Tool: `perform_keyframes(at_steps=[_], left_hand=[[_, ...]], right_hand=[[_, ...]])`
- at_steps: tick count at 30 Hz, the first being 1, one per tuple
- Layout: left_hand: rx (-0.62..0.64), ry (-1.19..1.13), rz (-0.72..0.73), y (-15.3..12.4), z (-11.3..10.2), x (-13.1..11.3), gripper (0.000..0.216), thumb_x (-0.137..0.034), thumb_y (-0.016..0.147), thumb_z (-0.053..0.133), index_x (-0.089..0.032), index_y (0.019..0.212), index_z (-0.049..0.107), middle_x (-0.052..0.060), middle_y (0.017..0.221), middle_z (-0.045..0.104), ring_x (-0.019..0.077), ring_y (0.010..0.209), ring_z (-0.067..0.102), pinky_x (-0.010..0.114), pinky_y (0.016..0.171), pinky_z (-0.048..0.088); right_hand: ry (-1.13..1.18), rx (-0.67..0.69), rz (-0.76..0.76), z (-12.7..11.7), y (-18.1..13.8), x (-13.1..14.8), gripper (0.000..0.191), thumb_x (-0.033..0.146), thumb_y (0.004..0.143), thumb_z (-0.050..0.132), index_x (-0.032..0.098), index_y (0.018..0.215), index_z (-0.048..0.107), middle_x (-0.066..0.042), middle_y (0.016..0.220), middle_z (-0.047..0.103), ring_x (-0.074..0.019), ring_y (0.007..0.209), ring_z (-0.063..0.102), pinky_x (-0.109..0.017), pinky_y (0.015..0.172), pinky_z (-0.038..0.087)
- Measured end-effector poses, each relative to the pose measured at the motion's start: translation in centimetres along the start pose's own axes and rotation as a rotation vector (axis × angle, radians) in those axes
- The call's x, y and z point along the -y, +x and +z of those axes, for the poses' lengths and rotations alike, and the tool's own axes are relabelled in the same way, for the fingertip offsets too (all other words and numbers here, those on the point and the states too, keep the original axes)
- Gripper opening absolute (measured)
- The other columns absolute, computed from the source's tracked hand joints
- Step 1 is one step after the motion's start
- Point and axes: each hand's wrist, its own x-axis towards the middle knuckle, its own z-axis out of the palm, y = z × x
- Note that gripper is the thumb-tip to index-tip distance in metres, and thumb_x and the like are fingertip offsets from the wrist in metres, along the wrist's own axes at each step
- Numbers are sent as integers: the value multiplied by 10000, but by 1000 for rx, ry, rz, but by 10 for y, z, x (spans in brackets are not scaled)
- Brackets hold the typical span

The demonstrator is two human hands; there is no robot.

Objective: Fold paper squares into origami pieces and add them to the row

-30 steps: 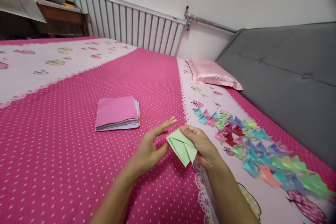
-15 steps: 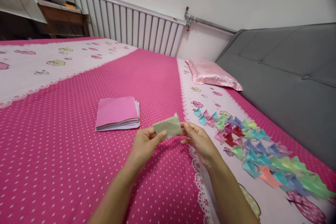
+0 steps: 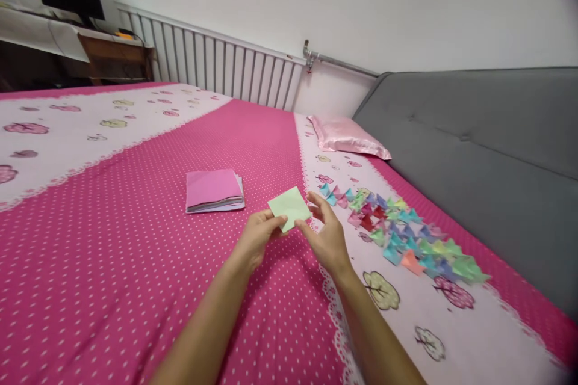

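A light green folded paper square (image 3: pixel 289 207) is held up just above the pink dotted bedspread (image 3: pixel 112 252). My left hand (image 3: pixel 254 239) pinches its lower left edge. My right hand (image 3: pixel 326 236) grips its lower right edge, fingers curled round it. A stack of square paper sheets (image 3: pixel 214 190), pink on top, lies on the bed a little behind and left of my hands. To the right, several small folded paper pieces (image 3: pixel 397 228) in blue, green, pink and red lie in rows on the white flowered strip of the bedspread.
A pink satin pillow (image 3: pixel 345 136) rests by the grey padded headboard (image 3: pixel 474 150) on the right. A white radiator (image 3: pixel 212 66) runs along the far wall, with a wooden desk (image 3: pixel 112 57) and a dark screen at the far left.
The green paper went from lying in my right hand alone to being held by both hands, flat side toward me. The camera tilted up and the view shifted; the folded pieces appear farther off.
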Motion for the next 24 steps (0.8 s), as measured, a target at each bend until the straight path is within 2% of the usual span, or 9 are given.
perform_keyframes(at_steps=[2, 4, 7, 11, 15, 18, 24], left_hand=[[59, 25, -21, -26, -7, 11, 277, -261, 638, 695, -106, 868, 681, 84, 789, 694, 109, 591, 577, 196, 573, 417], [58, -30, -60, -54, -19, 27, 327, -275, 637, 703, -99, 910, 671, 98, 814, 695, 137, 659, 607, 214, 629, 438], [34, -128, -73, -93, -34, 45, 337, -282, 658, 693, -99, 940, 660, 108, 876, 691, 162, 769, 623, 250, 750, 446], [73, -94, -87, -132, -35, 50, 327, -279, 670, 687, -92, 937, 660, 114, 871, 691, 153, 727, 623, 248, 724, 454], [144, -45, -94, -147, -28, 52, 330, -263, 666, 690, -82, 941, 661, 124, 880, 689, 169, 749, 625, 271, 749, 459], [175, -61, -109, -142, -31, 56, 320, -245, 678, 682, -84, 954, 657, 126, 914, 682, 170, 774, 624, 276, 770, 464], [38, -205, -130, -113, -36, 62, 219, -148, 686, 654, -99, 900, 665, 109, 931, 680, 157, 805, 623, 262, 793, 477]], right_hand=[[-3, -45, 44, -6, -31, 8, 559, 258, 738, 593, 222, 1264, 404, -99, 1251, 490, -232, 1059, 516, -420, 907, 423], [-12, -76, 94, -9, -67, 11, 545, 273, 757, 573, 216, 1269, 396, -108, 1265, 477, -233, 1056, 518, -421, 901, 431], [-5, -27, 172, -10, -116, 12, 505, 290, 761, 569, 200, 1237, 427, -113, 1223, 508, -223, 999, 549, -410, 867, 459], [-7, 28, 163, -17, -153, 31, 466, 296, 772, 554, 201, 1216, 446, -111, 1195, 526, -218, 966, 562, -412, 852, 466], [-67, 57, 43, -23, -156, 55, 489, 257, 754, 567, 197, 1223, 443, -106, 1192, 527, -218, 973, 551, -409, 864, 453], [-117, 56, -9, -13, -148, 53, 480, 220, 734, 570, 191, 1202, 467, -101, 1140, 555, -220, 955, 552, -411, 855, 452], [-160, -110, 5, 23, -128, 28, 508, 202, 713, 567, 177, 1209, 460, -111, 1131, 560, -240, 984, 539, -434, 876, 431]])
